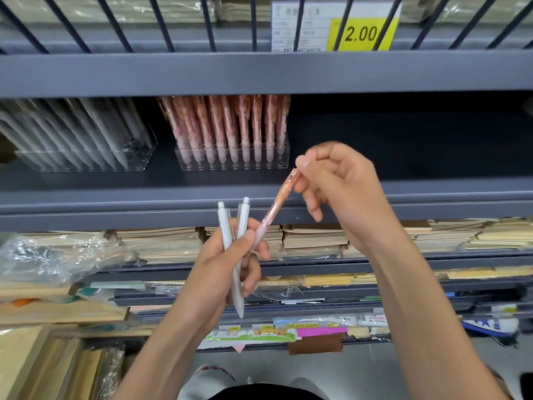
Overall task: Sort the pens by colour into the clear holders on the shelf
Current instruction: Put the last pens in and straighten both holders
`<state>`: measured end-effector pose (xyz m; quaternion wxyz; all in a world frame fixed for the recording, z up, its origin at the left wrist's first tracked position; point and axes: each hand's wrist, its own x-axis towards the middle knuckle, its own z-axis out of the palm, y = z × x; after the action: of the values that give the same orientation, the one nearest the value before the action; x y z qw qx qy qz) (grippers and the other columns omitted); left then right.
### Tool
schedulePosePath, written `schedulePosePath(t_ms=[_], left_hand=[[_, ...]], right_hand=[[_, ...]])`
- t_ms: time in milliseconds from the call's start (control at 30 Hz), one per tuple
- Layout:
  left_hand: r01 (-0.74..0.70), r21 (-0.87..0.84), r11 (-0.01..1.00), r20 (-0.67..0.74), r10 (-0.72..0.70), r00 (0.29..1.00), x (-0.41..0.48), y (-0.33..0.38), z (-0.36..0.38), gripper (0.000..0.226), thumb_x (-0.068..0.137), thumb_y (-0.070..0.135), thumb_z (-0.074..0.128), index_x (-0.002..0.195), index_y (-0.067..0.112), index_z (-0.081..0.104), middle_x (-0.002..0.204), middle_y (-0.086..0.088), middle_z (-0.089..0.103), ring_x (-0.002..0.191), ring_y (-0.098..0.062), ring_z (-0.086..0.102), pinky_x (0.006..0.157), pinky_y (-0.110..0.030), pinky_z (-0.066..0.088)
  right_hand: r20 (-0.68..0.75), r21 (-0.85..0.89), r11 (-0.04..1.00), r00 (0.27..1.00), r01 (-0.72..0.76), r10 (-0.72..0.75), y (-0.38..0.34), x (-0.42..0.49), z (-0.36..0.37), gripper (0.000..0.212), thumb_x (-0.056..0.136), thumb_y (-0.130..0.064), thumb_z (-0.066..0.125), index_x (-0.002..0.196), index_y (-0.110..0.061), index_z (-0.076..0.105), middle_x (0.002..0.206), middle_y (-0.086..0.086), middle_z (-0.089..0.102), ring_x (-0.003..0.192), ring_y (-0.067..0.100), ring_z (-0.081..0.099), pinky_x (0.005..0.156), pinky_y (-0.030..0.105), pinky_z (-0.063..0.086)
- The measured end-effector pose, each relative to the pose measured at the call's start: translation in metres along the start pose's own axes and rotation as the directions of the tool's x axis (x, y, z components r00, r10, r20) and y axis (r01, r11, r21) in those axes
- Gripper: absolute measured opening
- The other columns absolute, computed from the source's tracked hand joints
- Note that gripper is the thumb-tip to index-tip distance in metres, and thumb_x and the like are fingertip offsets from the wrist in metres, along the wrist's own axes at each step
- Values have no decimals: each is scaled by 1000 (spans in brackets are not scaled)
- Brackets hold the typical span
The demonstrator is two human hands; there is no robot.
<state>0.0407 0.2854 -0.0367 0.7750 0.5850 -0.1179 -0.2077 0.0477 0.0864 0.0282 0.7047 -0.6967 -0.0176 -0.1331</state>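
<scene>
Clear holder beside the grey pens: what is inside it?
Pink pens stand upright in the clear holder. Their tops are hidden by the upper shelf; back rows are covered.

Tilted pink pen [278,202], two white pens [224,226] near upright, pink-filled holder [230,166], grey-filled holder [83,166] to its left

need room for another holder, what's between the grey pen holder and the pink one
Nothing: the head view shows only bare shelf between the grey pen holder and the pink pen holder, which stand apart.
</scene>
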Motion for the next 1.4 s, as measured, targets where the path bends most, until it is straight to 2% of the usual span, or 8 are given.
schedulePosePath(t_ms=[367,600,700,867,967,1067,1200,1400], left_hand=[[-40,0,999,-79,40,996,-2,7,-3,17,102,26,51,98,19,66,79,-5,60,41,-12,37,39,-21,34],[9,-57,998,-137,-17,990,-4,9,-7,31,100,41,52,107,12,61,63,3,39,37,-7,24,32,-16,25],[14,-76,997,-119,-23,993,-6,10,-8,32,94,42,51,80,13,53,58,-2,34,34,-8,23,31,-15,23],[-4,-92,996,-106,-6,994,-10,8,-10,30,102,39,49,86,13,51,63,0,40,37,-8,25,31,-16,25],[-23,-59,998,-131,15,991,-12,8,-9,32,96,46,57,94,14,61,64,1,44,38,-8,26,33,-16,27],[-14,30,999,-160,19,987,-14,8,-10,36,90,52,54,103,22,68,62,2,47,39,-10,29,35,-19,29],[6,40,999,-196,2,981,-18,7,-13,36,90,53,51,110,28,68,59,0,46,39,-10,29,35,-20,28],[4,-110,994,-239,-31,970,-21,4,-23,35,95,41,49,99,6,43,48,1,45,33,-8,25,31,-16,24]], right_hand=[[185,-87,995,980,-54,70,19,-16,26,13,88,-8,70,100,-5,69,74,3,69,60,15,62,53,25,53],[-151,-60,996,986,66,-74,5,0,6,6,93,-9,63,97,-12,68,82,5,74,71,16,71,65,22,56],[-332,-67,990,933,122,-138,0,15,-2,12,91,-4,61,96,-14,66,84,1,75,76,16,73,68,22,57],[-354,-272,948,899,164,-257,-2,36,1,22,88,-6,58,91,-27,60,83,-6,72,82,19,72,83,45,58],[-270,-452,867,895,208,-356,1,43,8,14,89,-14,60,98,-24,62,84,-11,70,83,16,69,86,41,55],[-165,-647,722,880,244,-445,2,51,12,14,92,-12,58,105,-12,63,82,-7,68,80,16,65,79,4,39],[-55,-881,457,933,123,-357,1,62,19,17,98,-22,48,108,-11,56,94,12,67,81,35,52,74,33,31],[-66,-926,376,970,29,-236,-8,68,28,13,99,-19,44,104,-10,52,85,2,50,76,25,38,66,29,27]])
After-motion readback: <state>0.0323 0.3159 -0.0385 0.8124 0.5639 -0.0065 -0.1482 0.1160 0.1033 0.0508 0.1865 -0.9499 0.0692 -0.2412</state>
